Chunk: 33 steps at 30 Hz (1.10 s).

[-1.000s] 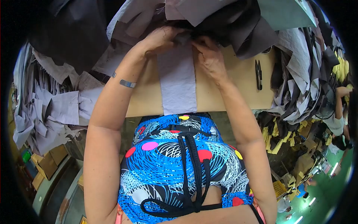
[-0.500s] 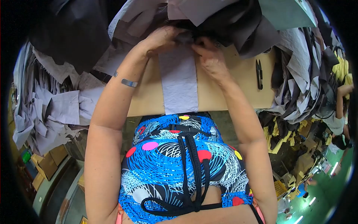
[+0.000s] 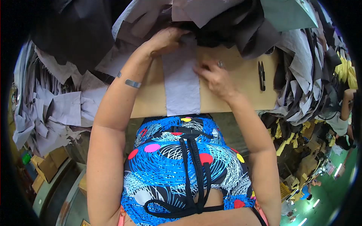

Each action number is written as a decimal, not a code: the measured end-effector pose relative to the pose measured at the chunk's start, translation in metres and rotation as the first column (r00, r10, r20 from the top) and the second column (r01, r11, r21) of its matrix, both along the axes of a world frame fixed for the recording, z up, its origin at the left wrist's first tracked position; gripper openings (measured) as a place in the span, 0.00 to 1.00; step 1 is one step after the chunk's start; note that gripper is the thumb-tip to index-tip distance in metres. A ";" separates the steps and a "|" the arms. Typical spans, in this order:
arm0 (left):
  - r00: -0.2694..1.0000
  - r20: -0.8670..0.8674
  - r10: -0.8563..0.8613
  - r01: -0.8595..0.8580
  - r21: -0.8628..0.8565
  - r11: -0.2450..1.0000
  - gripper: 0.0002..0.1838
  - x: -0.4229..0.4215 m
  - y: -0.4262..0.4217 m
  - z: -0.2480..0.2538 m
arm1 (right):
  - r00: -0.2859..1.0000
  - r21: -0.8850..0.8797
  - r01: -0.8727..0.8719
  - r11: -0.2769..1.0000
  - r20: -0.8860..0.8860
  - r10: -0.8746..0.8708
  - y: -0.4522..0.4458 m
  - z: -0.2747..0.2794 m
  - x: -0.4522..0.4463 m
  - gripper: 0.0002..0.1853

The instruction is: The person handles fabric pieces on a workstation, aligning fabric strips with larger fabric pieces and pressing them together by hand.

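Note:
A long strip of pale grey cloth (image 3: 182,83) lies down the middle of the tan work table, its near end at the front edge. My left hand (image 3: 166,40) is closed at the strip's far end, beside the dark cloth; its fingertips are partly hidden. A metal band (image 3: 132,83) sits on the left forearm. My right hand (image 3: 215,78), with a ring on one finger, hovers by the strip's right edge. Its fingers are bent and somewhat apart, the foremost fingertip at the cloth edge, with nothing gripped that I can make out.
Black thread snips (image 3: 261,76) lie on the table (image 3: 237,100) to the right. Dark and grey cloth (image 3: 233,26) is heaped at the far side. Stacks of cut cloth hang at the left (image 3: 64,107) and right (image 3: 301,75). Other people are at the far right.
My right hand has drawn back from the strip's far end, nearer to me along its right edge, and its fingers have loosened. My left hand stays almost where it was.

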<state>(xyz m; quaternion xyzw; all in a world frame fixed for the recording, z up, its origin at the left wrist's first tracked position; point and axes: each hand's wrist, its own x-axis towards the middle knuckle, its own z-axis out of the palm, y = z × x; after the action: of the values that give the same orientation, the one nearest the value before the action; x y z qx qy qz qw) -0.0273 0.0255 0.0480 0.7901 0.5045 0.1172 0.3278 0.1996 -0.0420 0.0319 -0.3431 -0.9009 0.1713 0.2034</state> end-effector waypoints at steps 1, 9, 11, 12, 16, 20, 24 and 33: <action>1.000 -0.003 0.010 -0.010 -0.017 1.000 0.27 -0.001 0.001 -0.002 | 0.999 -0.001 -0.035 0.999 -0.022 0.035 -0.004 -0.001 0.002 0.15; 1.000 -0.019 -0.014 0.014 0.036 0.999 0.29 -0.001 -0.004 0.005 | 0.996 -0.022 0.088 0.996 0.029 -0.087 0.017 -0.001 -0.021 0.18; 0.998 -0.046 -0.039 0.041 0.025 0.999 0.27 0.000 -0.001 0.004 | 0.994 0.063 0.000 0.998 0.110 -0.007 0.008 0.001 -0.011 0.19; 0.998 -0.045 -0.041 0.042 0.024 0.999 0.27 0.001 -0.001 0.003 | 0.986 0.083 -0.055 0.995 0.161 0.041 -0.004 0.002 -0.002 0.18; 0.999 -0.011 -0.040 0.041 0.119 0.992 0.28 -0.002 -0.001 -0.007 | 0.947 0.101 -0.213 0.972 0.267 0.180 -0.040 0.017 0.018 0.18; 0.998 -0.001 -0.055 0.055 0.093 0.994 0.32 -0.003 0.001 -0.006 | 0.999 -0.165 0.029 0.986 -0.026 -0.033 -0.030 0.029 0.035 0.18; 0.999 -0.017 -0.032 0.033 0.020 0.999 0.28 0.001 -0.001 0.006 | 0.892 0.221 0.447 0.867 -0.034 -0.451 0.029 0.049 0.091 0.20; 0.999 -0.039 -0.017 0.021 0.080 0.997 0.30 -0.004 0.000 -0.013 | 0.763 0.477 0.359 0.802 0.345 -0.547 0.076 0.065 0.113 0.11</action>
<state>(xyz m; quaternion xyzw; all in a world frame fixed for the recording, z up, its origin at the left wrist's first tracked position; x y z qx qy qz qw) -0.0313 0.0258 0.0348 0.8095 0.4980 0.1192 0.2871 0.3128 0.0338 0.0974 -0.5388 -0.8249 -0.1513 0.0796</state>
